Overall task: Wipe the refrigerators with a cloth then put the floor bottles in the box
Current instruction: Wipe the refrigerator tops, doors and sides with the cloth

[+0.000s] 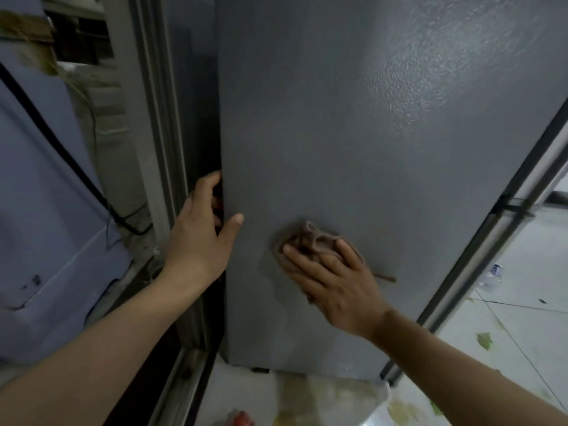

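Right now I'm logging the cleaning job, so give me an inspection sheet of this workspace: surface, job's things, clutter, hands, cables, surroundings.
Surface: grey fridge side, textured, with a damp-looking smear below the cloth.
Job's things: brown cloth bunched flat against the fridge; one plastic bottle lying on the floor at right; box not seen.
Clutter: greenish scraps on the tiles; a red thing in plastic wrap at the bottom edge.
Hands: right hand presses the cloth with straight fingers; left hand has its grip curled round the fridge's back edge.
Cables: black cable running down the wall at left.
Surroundings: pale tiled floor; sliding frame beside the fridge.
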`<state>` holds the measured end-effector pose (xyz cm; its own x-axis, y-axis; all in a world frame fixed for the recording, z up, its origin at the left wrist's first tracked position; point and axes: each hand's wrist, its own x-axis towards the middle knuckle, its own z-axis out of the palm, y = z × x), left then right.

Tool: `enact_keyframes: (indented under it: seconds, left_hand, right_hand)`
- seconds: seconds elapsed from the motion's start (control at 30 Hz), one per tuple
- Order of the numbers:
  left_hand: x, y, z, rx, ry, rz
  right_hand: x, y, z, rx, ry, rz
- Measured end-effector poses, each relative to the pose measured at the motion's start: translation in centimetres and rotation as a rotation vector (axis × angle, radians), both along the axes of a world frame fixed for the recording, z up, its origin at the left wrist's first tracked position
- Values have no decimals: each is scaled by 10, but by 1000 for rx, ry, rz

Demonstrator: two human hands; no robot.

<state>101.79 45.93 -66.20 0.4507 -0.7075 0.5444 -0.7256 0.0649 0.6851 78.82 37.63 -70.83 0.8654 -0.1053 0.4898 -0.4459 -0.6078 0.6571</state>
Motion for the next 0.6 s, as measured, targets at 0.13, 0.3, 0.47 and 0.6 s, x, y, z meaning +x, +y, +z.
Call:
enact_keyframes:
  seconds: [0.13,0.3,0.47,0.6]
  left_hand:
    - [11,14,-16,123,-25,-106]
    - [16,19,-29,142,45,-234]
    - [19,20,-28,147,115,-283]
    - [24,25,-28,196,156,-357]
  right_hand:
    - [1,-6,27,-42,-8,78]
    - [44,-12,85,-9,-598,100]
    - [55,1,22,-16,-285,66]
    - [42,9,-10,-5,148,30]
